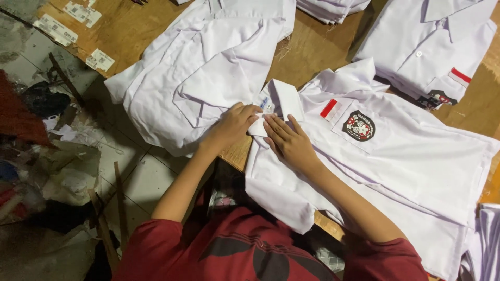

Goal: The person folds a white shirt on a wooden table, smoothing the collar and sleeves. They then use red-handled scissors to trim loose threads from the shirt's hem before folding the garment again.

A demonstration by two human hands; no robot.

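A white short-sleeved shirt (406, 156) lies face up on the wooden table (312, 52). Its chest pocket carries a red and white strip (329, 108) and a round black, red and white badge (359, 126). My left hand (232, 126) pinches the shirt's collar (284, 99) at its front end, fingers closed on the cloth. Just to its right, my right hand (289, 141) rests flat on the shirt below the collar, fingers straight and together, holding nothing. The two hands almost touch.
A loose heap of white shirts (208, 67) lies left of the collar. A folded shirt with the same badge (432, 47) lies at the top right, and a stack of folded white cloth (330, 9) at the top. Paper labels (57, 28) sit on the table's corner. Clutter (41, 156) covers the tiled floor.
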